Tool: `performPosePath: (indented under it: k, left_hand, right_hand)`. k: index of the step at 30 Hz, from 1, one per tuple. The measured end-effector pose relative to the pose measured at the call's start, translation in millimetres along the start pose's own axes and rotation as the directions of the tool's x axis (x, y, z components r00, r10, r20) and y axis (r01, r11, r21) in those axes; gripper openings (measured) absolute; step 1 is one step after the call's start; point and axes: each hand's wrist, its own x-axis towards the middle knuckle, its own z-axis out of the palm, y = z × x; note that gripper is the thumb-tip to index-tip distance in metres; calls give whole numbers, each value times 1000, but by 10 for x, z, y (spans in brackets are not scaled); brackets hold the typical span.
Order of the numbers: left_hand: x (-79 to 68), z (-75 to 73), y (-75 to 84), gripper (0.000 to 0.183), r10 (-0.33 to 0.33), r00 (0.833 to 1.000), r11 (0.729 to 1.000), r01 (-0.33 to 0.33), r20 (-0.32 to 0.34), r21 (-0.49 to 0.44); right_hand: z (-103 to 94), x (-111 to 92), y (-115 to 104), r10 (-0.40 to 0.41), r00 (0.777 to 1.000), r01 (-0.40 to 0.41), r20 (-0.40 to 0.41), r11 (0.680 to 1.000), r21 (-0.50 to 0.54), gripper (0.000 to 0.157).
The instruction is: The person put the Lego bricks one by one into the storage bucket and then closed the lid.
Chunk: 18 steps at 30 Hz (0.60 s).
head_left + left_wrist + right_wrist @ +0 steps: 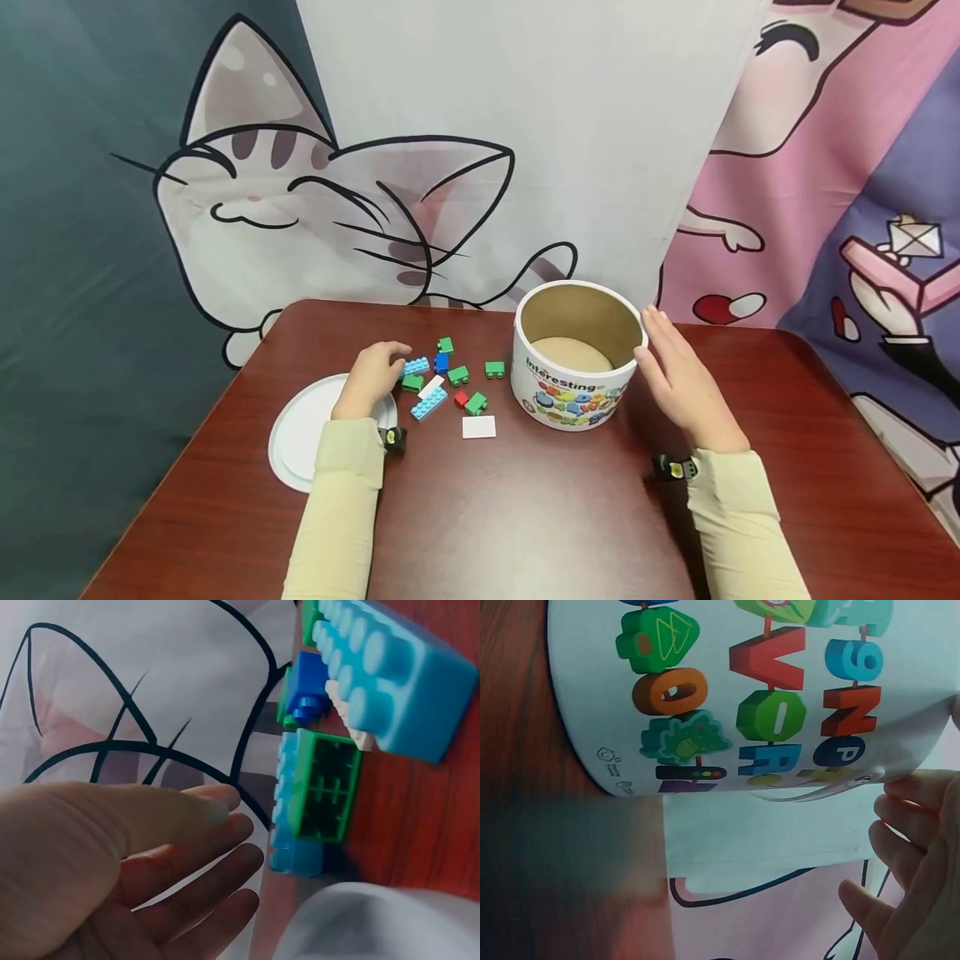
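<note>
My left hand (367,379) reaches over a white round lid (296,433), fingers loosely bent and holding nothing. Its fingertips come right up to a light blue toy brick (417,366). A green brick (328,787) lies against that one in the left wrist view. Nearer me is another light blue brick (429,403), beside a pale flat brick (431,387). On the right, a white bucket (570,400) printed with colourful letters stands upright, its inside showing no bricks. My right hand (686,383) touches the bucket's right side near the rim, fingers extended.
Several more bricks are scattered left of the bucket: a blue one (441,363), a red one (461,399) and green ones, one (494,369) close to the bucket. A white card-like piece (478,427) lies in front. Behind the brown table (517,517) hangs a cartoon cloth (525,108).
</note>
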Motion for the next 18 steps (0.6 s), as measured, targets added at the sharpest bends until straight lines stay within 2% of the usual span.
performPosePath:
  k: [7, 18]
  left_hand:
    - [-4, 53, -25, 32, -31, 999, 999, 29, 38, 45]
    - [12, 67, -53, 33, -37, 999, 998, 35, 36, 51]
  right_hand:
    - [-26, 23, 24, -17, 1000, 18, 18, 1000, -1, 60]
    - [-19, 1, 24, -20, 1000, 20, 9, 1000, 13, 58]
